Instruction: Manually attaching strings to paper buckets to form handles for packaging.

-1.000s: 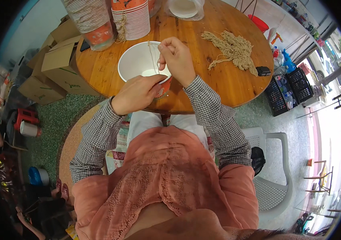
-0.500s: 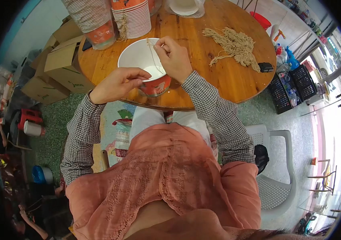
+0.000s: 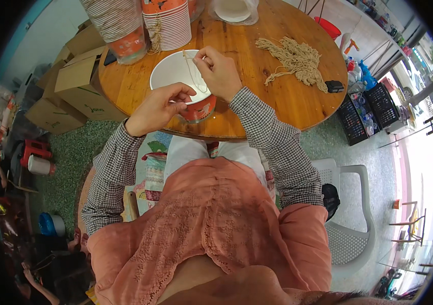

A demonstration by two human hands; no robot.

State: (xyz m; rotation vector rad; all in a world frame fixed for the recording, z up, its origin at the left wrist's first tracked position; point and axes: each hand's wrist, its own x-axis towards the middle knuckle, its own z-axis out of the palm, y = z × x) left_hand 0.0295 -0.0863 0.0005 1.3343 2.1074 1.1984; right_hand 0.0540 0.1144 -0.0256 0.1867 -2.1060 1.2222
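A round paper tub (image 3: 199,110), white inside and orange with a printed pattern outside, stands near the table's front edge. My right hand (image 3: 220,74) pinches a thin beige string (image 3: 188,57) above its right side. The string droops in a loop inside the tub. My left hand (image 3: 161,105) is at the near rim, fingers bent over it and thumb on the outer side; the fingertips are partly hidden. Farther right lies a loose heap of beige strings (image 3: 297,60). At the back left stands a stack of similar tubs (image 3: 168,26), with strings hanging on its side.
A plastic-wrapped stack of tubs (image 3: 112,28) and a bagged white stack (image 3: 232,10) stand at the back of the round wooden table (image 3: 236,129). A small black object (image 3: 334,86) lies by the right edge. Cardboard boxes (image 3: 76,84) are left, a white plastic chair (image 3: 351,244) right.
My left hand has shifted slightly right along the tub's rim. My right hand still pinches the string, whose loop hangs a little differently inside the tub.
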